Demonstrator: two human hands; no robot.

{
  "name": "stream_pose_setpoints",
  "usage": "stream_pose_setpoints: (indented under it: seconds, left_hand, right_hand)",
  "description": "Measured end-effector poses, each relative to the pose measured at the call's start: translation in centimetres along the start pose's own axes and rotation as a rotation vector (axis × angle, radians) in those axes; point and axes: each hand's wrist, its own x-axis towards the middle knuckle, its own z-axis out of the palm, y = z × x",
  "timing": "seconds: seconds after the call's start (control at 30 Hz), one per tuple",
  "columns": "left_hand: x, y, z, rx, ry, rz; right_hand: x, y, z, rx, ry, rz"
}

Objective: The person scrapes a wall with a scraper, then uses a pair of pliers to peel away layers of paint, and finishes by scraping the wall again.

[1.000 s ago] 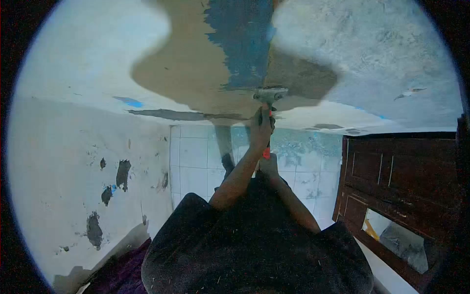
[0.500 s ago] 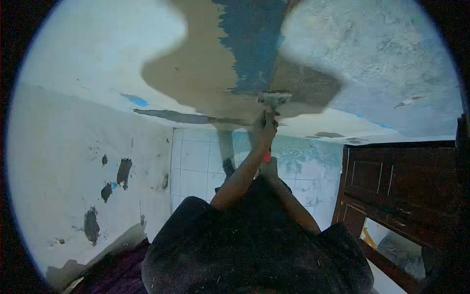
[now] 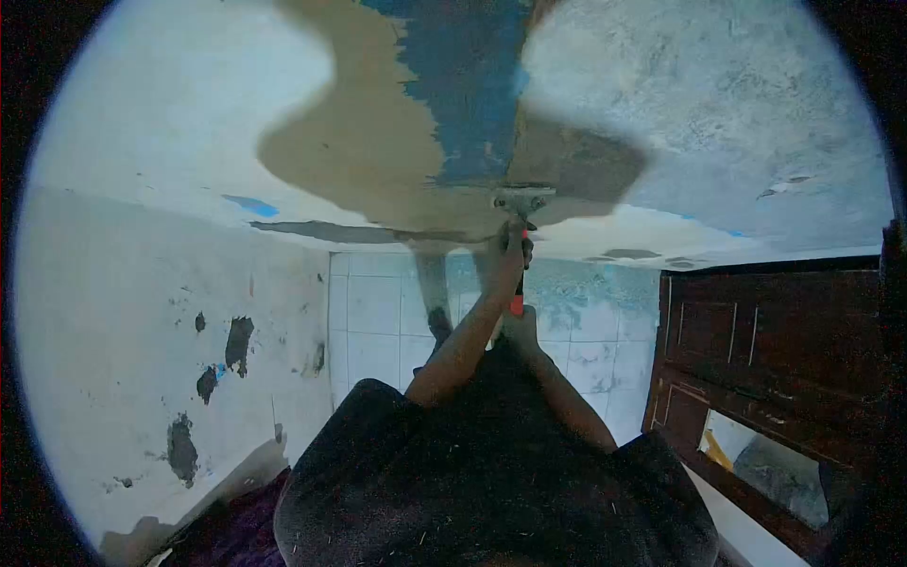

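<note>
I look up at a ceiling (image 3: 737, 104) with peeling paint. Both my hands are on a scraper (image 3: 522, 200) with an orange handle (image 3: 516, 304). My left hand (image 3: 505, 257) grips the shaft high up, just under the metal blade. My right hand (image 3: 519, 326) grips the lower end of the handle. The blade presses flat against the ceiling at the lower edge of a blue patch (image 3: 468, 85), where tan bare surface (image 3: 364, 142) shows around it.
A pale wall (image 3: 142, 331) with dark chipped spots stands on the left. White tiles (image 3: 373, 312) cover the far wall. A dark wooden door or cabinet (image 3: 756, 340) is on the right. My dark sleeves (image 3: 491, 472) fill the bottom.
The blade has stayed at the lower edge of the blue patch with small shifts along the ceiling. Both hands keep their grip. The view has swayed slightly.
</note>
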Motion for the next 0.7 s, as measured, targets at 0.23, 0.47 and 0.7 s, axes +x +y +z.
stream_pose_setpoints:
  seconds: [0.23,0.47,0.7]
  left_hand:
    - [-2.1,6.8,2.3,0.142,0.016,0.128]
    - [0.4,0.0,-3.6,-0.176,0.08,0.022]
    - [-0.4,3.9,-2.5,-0.071,0.1,0.054]
  right_hand:
    - [1.7,-2.0,0.9,0.129,-0.047,-0.153]
    - [-0.3,-2.3,1.5,0.005,-0.112,-0.019]
    - [1.2,-2.6,3.5,0.018,-0.137,0.024]
